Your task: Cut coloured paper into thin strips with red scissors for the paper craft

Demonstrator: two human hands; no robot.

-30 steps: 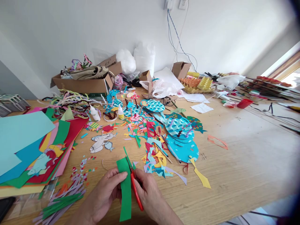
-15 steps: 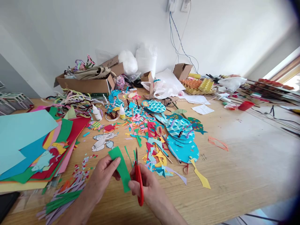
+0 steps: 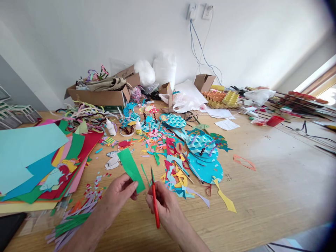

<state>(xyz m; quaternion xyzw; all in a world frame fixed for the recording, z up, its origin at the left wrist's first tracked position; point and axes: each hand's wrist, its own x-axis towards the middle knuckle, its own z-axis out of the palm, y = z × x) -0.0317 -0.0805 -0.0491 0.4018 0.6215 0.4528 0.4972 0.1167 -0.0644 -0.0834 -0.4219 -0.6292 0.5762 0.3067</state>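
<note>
Pinched between my left hand's [image 3: 121,196] thumb and fingers is a strip of green paper [image 3: 130,168], held near its lower end and slanting up to the left. My right hand [image 3: 167,202] grips a pair of scissors [image 3: 155,206] with red handles, the blades pointing up and looking nearly closed. Paper and scissors are apart, with a small gap between them. A thin green paper sliver [image 3: 144,174] shows in that gap; I cannot tell whether it lies on the table or touches my right hand. Paper fish cut-outs [image 3: 112,160] lie behind the green strip.
Coloured paper sheets [image 3: 28,150] are stacked at left, above cut paper strips [image 3: 72,224]. Colourful scraps [image 3: 174,168] and blue woven-paper fish [image 3: 202,143] spread across the middle. Glue bottles [image 3: 110,127], a cardboard box [image 3: 98,97] and a red cup [image 3: 275,120] stand farther back.
My left hand has turned and shifted the green paper up and left, away from my right hand. My right thumb has let go of the paper's lower end. The scissors have turned more edge-on.
</note>
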